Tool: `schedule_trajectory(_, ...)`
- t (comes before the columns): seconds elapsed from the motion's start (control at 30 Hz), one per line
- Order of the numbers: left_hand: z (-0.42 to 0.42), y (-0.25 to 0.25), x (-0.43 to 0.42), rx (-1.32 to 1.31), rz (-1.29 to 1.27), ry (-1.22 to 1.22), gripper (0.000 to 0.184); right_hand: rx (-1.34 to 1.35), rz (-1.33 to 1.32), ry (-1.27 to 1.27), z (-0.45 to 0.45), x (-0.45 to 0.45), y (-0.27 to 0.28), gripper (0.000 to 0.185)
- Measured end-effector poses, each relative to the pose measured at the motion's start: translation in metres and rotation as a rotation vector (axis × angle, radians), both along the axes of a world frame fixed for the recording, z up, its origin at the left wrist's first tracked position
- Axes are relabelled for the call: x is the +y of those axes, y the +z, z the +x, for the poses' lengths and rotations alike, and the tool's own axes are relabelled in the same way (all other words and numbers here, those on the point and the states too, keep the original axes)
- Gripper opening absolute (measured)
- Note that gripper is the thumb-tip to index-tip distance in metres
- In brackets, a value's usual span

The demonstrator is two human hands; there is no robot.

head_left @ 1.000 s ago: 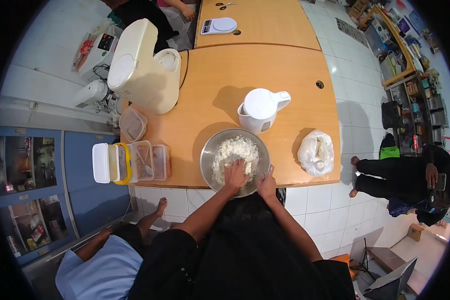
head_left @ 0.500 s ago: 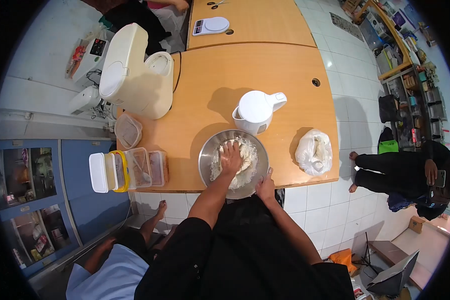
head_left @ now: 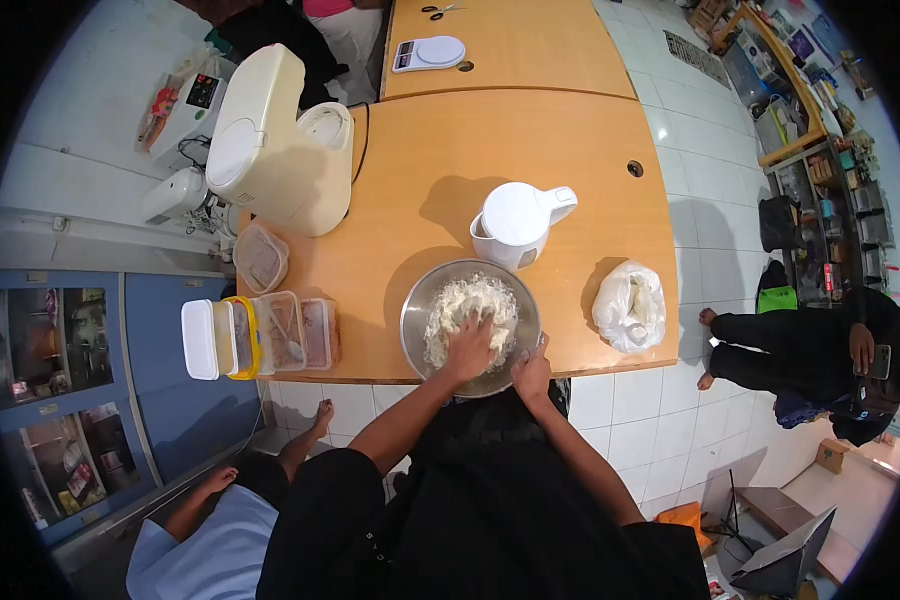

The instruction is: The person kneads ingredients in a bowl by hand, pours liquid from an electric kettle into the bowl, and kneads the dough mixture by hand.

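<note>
A metal mixing bowl sits at the table's near edge, with pale, shaggy dough and loose flour inside. My left hand is in the bowl, its fingers spread and pressed into the near side of the dough. At the bowl's lower right, my right hand grips the rim, thumb up along the edge. Just behind the bowl stands a white electric kettle. To the right lies a tied-looking white plastic bag with something pale in it.
Plastic containers line the left edge, near a large cream-coloured appliance. A kitchen scale and scissors lie on the far table. One person sits at lower left; another person stands at right holding a phone.
My left hand has drawn back toward me from the top of the dough to its near side, showing more dough. My right hand stays on the rim.
</note>
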State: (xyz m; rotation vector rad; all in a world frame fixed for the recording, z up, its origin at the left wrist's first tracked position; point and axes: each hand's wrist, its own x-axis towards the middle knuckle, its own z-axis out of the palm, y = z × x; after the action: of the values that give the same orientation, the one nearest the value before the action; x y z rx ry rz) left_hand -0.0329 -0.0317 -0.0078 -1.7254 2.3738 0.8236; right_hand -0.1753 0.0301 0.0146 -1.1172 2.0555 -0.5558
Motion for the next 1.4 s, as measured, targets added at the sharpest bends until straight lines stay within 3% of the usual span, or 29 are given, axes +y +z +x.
schedule_trajectory(0.2,0.004,0.005,0.034,0.073,0.122,-0.041,0.073,0.018,0.007,0.001,0.001,0.001,-0.004,0.055)
schedule_trajectory(0.3,0.013,0.014,0.021,0.171,0.285,0.078,0.075,-0.005,0.015,0.012,-0.002,0.004,-0.009,0.059)
schedule_trajectory(0.4,0.002,0.034,0.018,-0.104,0.042,0.114,0.067,-0.019,0.033,0.019,-0.002,0.004,-0.007,0.055)
schedule_trajectory(0.5,-0.006,0.005,0.016,-0.088,-0.032,0.196,0.07,-0.01,0.025,0.024,0.0,0.004,-0.005,0.057)
schedule_trajectory(0.6,-0.009,-0.022,-0.001,-0.054,-0.108,0.155,0.075,-0.019,0.02,0.03,0.0,0.005,-0.009,0.059)
schedule_trajectory(0.7,-0.015,-0.021,-0.009,0.093,-0.076,0.163,0.069,-0.023,0.045,0.017,-0.002,0.004,-0.009,0.059)
schedule_trajectory(0.87,0.007,-0.014,-0.002,0.325,-0.083,0.141,0.075,-0.024,0.018,0.032,-0.004,0.006,-0.008,0.06)
schedule_trajectory(0.97,0.005,0.038,0.008,-0.017,-0.04,0.222,0.075,-0.043,0.014,0.014,-0.002,0.007,-0.008,0.062)
schedule_trajectory(1.1,0.01,0.024,0.021,-0.075,0.116,0.222,0.077,-0.02,-0.007,0.037,-0.002,0.005,-0.006,0.063)
schedule_trajectory(1.23,0.009,-0.03,0.028,0.121,-0.118,0.123,0.064,-0.02,0.01,0.038,-0.003,0.007,-0.005,0.063)
schedule_trajectory(1.4,0.017,-0.004,0.025,0.359,-0.009,0.139,0.063,0.029,0.034,0.032,-0.004,0.004,-0.01,0.064)
